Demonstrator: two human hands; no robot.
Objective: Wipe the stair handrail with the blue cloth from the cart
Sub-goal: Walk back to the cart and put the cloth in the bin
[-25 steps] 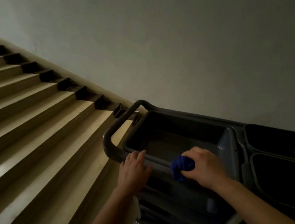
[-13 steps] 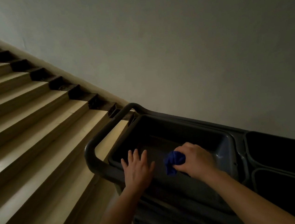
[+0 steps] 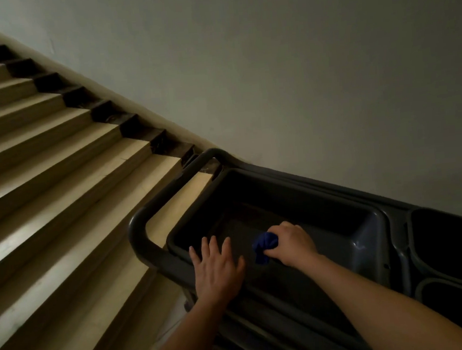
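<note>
A dark grey cart (image 3: pixel 369 235) stands at the foot of the stairs against the wall, with a deep top tray. My right hand (image 3: pixel 291 243) is closed around a bunched blue cloth (image 3: pixel 264 247) over the tray's near rim. My left hand (image 3: pixel 217 268) rests flat on the same rim to the left of the cloth, fingers spread and holding nothing. No handrail shows in this view.
The cart's curved push handle (image 3: pixel 142 224) loops out toward the beige stairs (image 3: pixel 56 176), which climb to the upper left. Two dark bins (image 3: pixel 453 242) sit at the cart's right end. A plain grey wall (image 3: pixel 297 57) fills the upper right.
My left hand has opened from curled on the rim to flat with fingers spread. My right hand and the cloth have moved slightly inward over the tray. The view has shifted right.
</note>
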